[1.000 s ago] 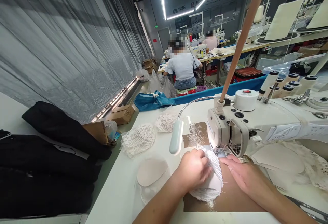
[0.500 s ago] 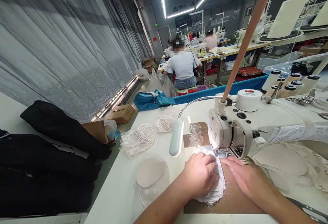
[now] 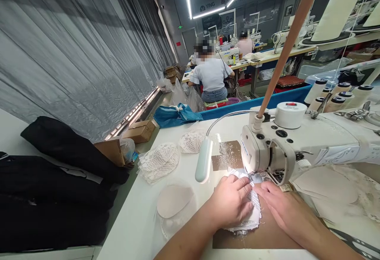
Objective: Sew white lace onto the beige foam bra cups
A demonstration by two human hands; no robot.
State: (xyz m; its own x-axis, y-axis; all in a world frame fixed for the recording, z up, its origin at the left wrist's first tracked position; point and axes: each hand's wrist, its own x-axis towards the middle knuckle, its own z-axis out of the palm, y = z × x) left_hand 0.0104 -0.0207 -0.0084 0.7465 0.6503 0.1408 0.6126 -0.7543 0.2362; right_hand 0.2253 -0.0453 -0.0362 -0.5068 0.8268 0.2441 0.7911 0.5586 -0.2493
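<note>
A white lace fabric piece [image 3: 253,209], oval with a frayed edge, lies under the needle area of a white sewing machine [image 3: 257,149]. Curled over its top, my left hand [image 3: 230,202] grips and presses the lace; part of the piece is hidden beneath it. My right hand [image 3: 277,200] rests to the right of the piece, fingers stretched out and low on the brown plate [image 3: 264,234]. Its fingertips reach the lace edge just in front of the presser foot. How the fabric sits under the foot is too small to make out.
Lace cups [image 3: 158,163] and a beige pad [image 3: 175,201] lie on the table to the left. A lamp [image 3: 204,160] on a bent neck hangs near the machine head. Beige pieces [image 3: 326,186] and scissors [image 3: 353,244] lie at right. Thread cones [image 3: 316,93] stand behind.
The lace piece has shifted slightly away from me, toward the needle, its near edge now farther up the plate. My right fingers are bent a little more. The view has shifted slightly.
</note>
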